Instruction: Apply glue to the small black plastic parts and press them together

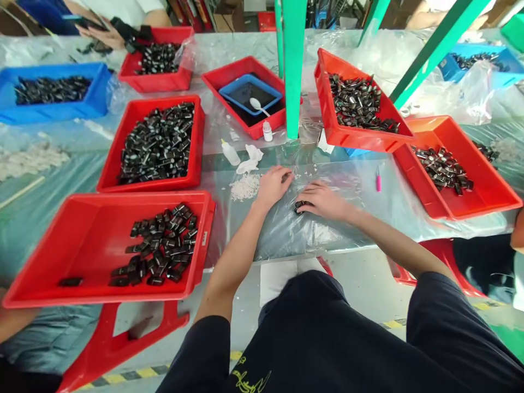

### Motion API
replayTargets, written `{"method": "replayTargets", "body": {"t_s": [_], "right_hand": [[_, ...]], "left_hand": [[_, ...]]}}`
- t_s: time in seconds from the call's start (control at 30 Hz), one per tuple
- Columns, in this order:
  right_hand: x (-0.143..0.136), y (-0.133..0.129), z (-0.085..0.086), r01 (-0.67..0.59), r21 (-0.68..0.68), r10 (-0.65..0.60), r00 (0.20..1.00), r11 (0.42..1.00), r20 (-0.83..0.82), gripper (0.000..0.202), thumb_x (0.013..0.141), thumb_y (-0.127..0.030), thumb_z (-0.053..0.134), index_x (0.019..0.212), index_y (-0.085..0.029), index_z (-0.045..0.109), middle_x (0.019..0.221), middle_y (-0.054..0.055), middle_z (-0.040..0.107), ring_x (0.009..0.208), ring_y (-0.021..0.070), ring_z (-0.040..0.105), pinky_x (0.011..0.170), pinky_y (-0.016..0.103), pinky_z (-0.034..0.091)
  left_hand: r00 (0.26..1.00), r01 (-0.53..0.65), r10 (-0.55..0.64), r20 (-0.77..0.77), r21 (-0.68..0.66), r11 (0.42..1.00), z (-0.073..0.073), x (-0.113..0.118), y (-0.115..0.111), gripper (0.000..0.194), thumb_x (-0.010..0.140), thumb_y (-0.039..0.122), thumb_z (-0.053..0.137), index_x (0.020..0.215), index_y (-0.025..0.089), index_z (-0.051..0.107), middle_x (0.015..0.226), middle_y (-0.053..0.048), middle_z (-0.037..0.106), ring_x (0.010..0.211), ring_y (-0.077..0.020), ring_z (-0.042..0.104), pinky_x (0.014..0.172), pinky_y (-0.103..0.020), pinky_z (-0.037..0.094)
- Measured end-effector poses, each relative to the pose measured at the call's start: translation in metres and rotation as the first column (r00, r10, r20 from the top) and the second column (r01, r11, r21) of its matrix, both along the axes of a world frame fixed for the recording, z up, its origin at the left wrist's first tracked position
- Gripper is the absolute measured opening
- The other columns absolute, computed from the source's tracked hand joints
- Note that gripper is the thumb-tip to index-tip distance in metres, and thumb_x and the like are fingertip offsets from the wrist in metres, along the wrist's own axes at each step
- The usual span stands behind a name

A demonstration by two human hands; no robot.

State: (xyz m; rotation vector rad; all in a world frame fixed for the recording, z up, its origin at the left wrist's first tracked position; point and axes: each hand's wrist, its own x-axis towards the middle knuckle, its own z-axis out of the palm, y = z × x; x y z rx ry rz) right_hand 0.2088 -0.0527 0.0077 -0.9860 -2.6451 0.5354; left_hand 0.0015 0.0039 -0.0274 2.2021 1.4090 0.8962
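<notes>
My left hand is on the plastic-covered table, its fingers curled round a small dark part that shows only in part. Just right of it, my right hand closes over small black glossy parts, partly hidden under the fingers. A pile of tiny white pieces lies left of my left hand, and a few more are scattered beyond the fingertips. Crumpled white tissue and a small squeeze bottle lie behind the pile. A pink-handled pick rests to the right.
Red bins of black parts stand left, one in front and one behind. More stand right, one tilted against a lower one. A green post rises ahead, beside a blue tray with a spoon. Other people sit nearby.
</notes>
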Motion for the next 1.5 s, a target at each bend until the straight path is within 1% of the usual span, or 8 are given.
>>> {"method": "replayTargets", "body": {"t_s": [0.17, 0.33, 0.57, 0.67, 0.83, 0.97, 1.07, 1.5], "right_hand": [[-0.010, 0.027, 0.012, 0.109, -0.153, -0.138, 0.972, 0.982, -0.193, 0.017, 0.098, -0.034, 0.065, 0.107, -0.022, 0.072, 0.095, 0.006, 0.074, 0.083, 0.0214, 0.063, 0.080, 0.031, 0.040], [-0.018, 0.048, -0.006, 0.119, -0.313, -0.273, 0.816, 0.942, -0.510, 0.026, 0.097, -0.042, 0.061, 0.088, -0.018, 0.064, 0.078, -0.001, 0.062, 0.071, 0.0148, 0.051, 0.072, 0.027, 0.037], [-0.010, 0.052, -0.028, 0.106, -0.417, -0.362, 0.712, 0.903, -0.602, 0.028, 0.095, -0.046, 0.062, 0.098, -0.019, 0.062, 0.100, 0.004, 0.068, 0.094, 0.0184, 0.059, 0.085, 0.029, 0.045], [-0.005, 0.055, -0.028, 0.166, -0.435, -0.429, 0.654, 0.885, -0.623, 0.023, 0.096, -0.041, 0.062, 0.102, -0.019, 0.062, 0.107, 0.004, 0.068, 0.098, 0.0174, 0.060, 0.087, 0.027, 0.046], [-0.005, 0.057, -0.026, 0.153, -0.472, -0.469, 0.565, 0.868, -0.679, 0.014, 0.096, -0.029, 0.065, 0.104, -0.018, 0.064, 0.111, 0.005, 0.068, 0.101, 0.0165, 0.062, 0.087, 0.025, 0.048], [-0.008, 0.055, -0.026, 0.114, -0.504, -0.475, 0.557, 0.856, -0.681, 0.012, 0.098, -0.024, 0.065, 0.105, -0.015, 0.065, 0.110, 0.005, 0.069, 0.098, 0.0145, 0.063, 0.082, 0.022, 0.048], [-0.008, 0.054, -0.025, 0.118, -0.501, -0.475, 0.554, 0.857, -0.683, 0.009, 0.098, -0.022, 0.065, 0.104, -0.014, 0.065, 0.106, 0.004, 0.069, 0.097, 0.0137, 0.062, 0.082, 0.022, 0.048], [-0.009, 0.059, -0.034, 0.088, -0.486, -0.446, 0.561, 0.870, -0.697, 0.008, 0.097, -0.018, 0.067, 0.103, -0.014, 0.064, 0.101, 0.003, 0.066, 0.092, 0.0117, 0.060, 0.081, 0.020, 0.049]], "left_hand": [[0.976, 0.081, -0.080, -0.203, -0.005, 0.997, -0.005, 0.005, 0.001, 0.019, 0.092, 0.019, 0.058, 0.100, 0.020, 0.075, 0.106, -0.013, 0.074, 0.104, -0.0310, 0.065, 0.090, -0.040, 0.050], [0.972, 0.004, -0.008, -0.234, -0.017, 1.000, -0.005, 0.006, 0.004, 0.014, 0.084, 0.012, 0.059, 0.084, 0.021, 0.070, 0.098, -0.013, 0.074, 0.100, -0.0315, 0.068, 0.086, -0.040, 0.051], [0.995, -0.062, 0.066, 0.080, -0.059, 0.996, -0.003, 0.002, 0.004, 0.019, 0.089, 0.033, 0.058, 0.093, 0.022, 0.074, 0.091, -0.006, 0.078, 0.081, -0.0236, 0.071, 0.082, -0.039, 0.055], [0.947, -0.145, 0.170, 0.274, -0.109, 0.983, -0.002, 0.002, 0.003, 0.021, 0.084, 0.038, 0.066, 0.092, 0.021, 0.075, 0.082, -0.004, 0.076, 0.071, -0.0194, 0.068, 0.071, -0.035, 0.055], [0.844, -0.123, 0.181, 0.504, -0.146, 0.982, 0.007, 0.010, -0.003, 0.018, 0.076, 0.041, 0.078, 0.087, 0.027, 0.077, 0.082, 0.005, 0.075, 0.069, -0.0157, 0.065, 0.069, -0.035, 0.057], [0.781, -0.117, 0.182, 0.597, -0.148, 0.982, 0.016, 0.018, -0.008, 0.019, 0.069, 0.034, 0.081, 0.082, 0.021, 0.078, 0.078, 0.002, 0.075, 0.059, -0.0117, 0.059, 0.056, -0.029, 0.053], [0.742, -0.067, 0.172, 0.648, -0.184, 0.981, 0.018, 0.021, -0.009, 0.018, 0.066, 0.030, 0.081, 0.081, 0.020, 0.078, 0.079, 0.000, 0.077, 0.065, -0.0159, 0.068, 0.057, -0.030, 0.057], [0.732, -0.083, 0.245, 0.636, -0.275, 0.958, 0.027, 0.022, -0.013, 0.017, 0.056, 0.029, 0.084, 0.072, 0.029, 0.080, 0.062, 0.006, 0.072, 0.052, -0.0160, 0.065, 0.058, -0.031, 0.056]]}}
